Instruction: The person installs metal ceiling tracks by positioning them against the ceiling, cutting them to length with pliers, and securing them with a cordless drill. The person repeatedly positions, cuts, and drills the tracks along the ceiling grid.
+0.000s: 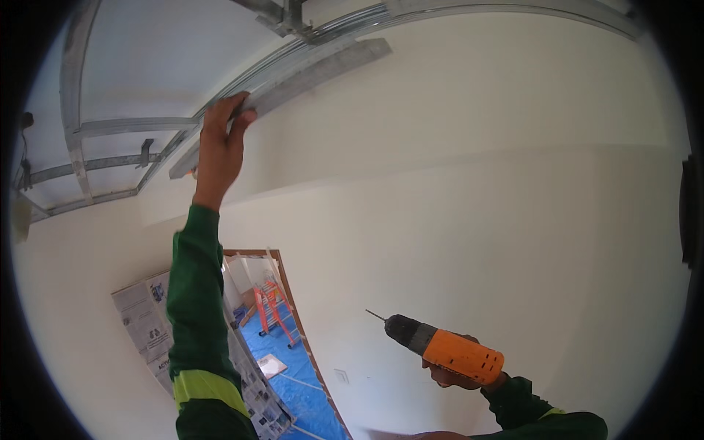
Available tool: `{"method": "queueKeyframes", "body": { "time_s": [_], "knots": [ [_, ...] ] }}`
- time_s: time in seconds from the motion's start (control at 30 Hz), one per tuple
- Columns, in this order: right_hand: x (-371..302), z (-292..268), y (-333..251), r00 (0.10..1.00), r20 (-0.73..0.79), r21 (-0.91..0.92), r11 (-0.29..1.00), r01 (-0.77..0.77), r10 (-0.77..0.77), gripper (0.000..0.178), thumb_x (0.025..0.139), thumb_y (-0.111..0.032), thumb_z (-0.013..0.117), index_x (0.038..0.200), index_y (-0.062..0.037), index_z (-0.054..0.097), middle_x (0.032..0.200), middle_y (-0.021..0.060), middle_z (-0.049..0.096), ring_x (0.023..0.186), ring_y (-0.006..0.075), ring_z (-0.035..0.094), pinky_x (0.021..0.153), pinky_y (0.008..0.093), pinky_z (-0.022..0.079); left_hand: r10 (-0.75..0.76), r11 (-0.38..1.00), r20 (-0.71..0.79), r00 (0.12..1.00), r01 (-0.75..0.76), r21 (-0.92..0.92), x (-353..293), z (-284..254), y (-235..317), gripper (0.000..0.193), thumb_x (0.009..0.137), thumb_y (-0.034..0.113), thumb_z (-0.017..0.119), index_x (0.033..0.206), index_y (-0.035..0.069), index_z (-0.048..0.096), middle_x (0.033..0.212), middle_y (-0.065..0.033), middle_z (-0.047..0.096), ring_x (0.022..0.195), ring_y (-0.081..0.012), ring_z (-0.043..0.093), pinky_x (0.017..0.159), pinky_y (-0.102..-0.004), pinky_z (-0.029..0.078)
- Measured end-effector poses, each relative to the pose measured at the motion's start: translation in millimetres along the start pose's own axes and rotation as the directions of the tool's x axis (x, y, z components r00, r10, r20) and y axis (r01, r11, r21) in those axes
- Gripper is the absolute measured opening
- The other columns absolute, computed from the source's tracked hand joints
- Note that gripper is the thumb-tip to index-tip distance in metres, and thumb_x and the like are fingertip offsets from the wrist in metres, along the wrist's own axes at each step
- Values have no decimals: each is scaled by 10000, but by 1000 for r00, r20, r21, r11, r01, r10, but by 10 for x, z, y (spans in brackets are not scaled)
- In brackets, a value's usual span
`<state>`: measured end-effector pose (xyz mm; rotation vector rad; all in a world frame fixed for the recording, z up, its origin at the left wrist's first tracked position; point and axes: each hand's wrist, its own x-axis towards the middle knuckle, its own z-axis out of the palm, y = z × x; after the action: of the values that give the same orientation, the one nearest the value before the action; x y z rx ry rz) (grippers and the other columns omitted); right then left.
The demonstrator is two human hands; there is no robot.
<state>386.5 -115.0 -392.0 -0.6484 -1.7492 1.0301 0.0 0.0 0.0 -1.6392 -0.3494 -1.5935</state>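
Raised overhead, my left hand (222, 147) pinches a loose grey metal profile (323, 72) between thumb and fingers. This profile lies up along the metal framing (282, 53) where wall and ceiling meet; whether it is fixed there I cannot tell. Lower down on the right, my right hand (449, 377) is wrapped round an orange and black cordless drill (462, 355). A thin bit (375, 314) sticks out of its chuck and points up and left, apart from the profile. The drill's body hides part of the right hand's fingers.
More metal ceiling bars (139, 126) cross at the upper left, with a bracket (287, 20) overhead. A pale wall (477, 213) fills the right side. Below is a doorway with a paper-covered door (143, 323), blue floor sheeting (301, 389) and an orange stepladder (271, 308) beyond.
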Motion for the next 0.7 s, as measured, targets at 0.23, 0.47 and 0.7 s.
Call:
{"method": "queueKeyframes", "body": {
  "time_s": [0.23,0.47,0.7],
  "knots": [
    [-152,207,-346,983,-87,-567,820,83,-160,429,814,-102,806,1208,-54,644,1121,86,711,974,241,710,877,397,585,110,991,-49,993,-114,-74,736,446,-652,313,1043,171,676,1327,41,673,1191,-171,706,1101,-354,646,974,-433,513],
    [-294,435,-394,960,-243,-351,935,46,-138,409,816,-111,818,1190,-53,662,1108,85,716,952,228,720,860,384,587,76,990,-67,995,-84,-117,954,675,-999,365,1081,248,643,1369,24,646,1285,-177,693,1184,-315,668,1046,-382,498],
    [-341,532,-330,934,-358,-182,981,-63,-7,403,812,-85,803,1183,-34,654,1028,67,747,902,195,727,827,351,602,123,976,-83,989,-136,-171,1001,663,-983,341,1073,246,646,1331,24,652,1178,-164,703,1105,-333,655,992,-405,508]
  ]
}}
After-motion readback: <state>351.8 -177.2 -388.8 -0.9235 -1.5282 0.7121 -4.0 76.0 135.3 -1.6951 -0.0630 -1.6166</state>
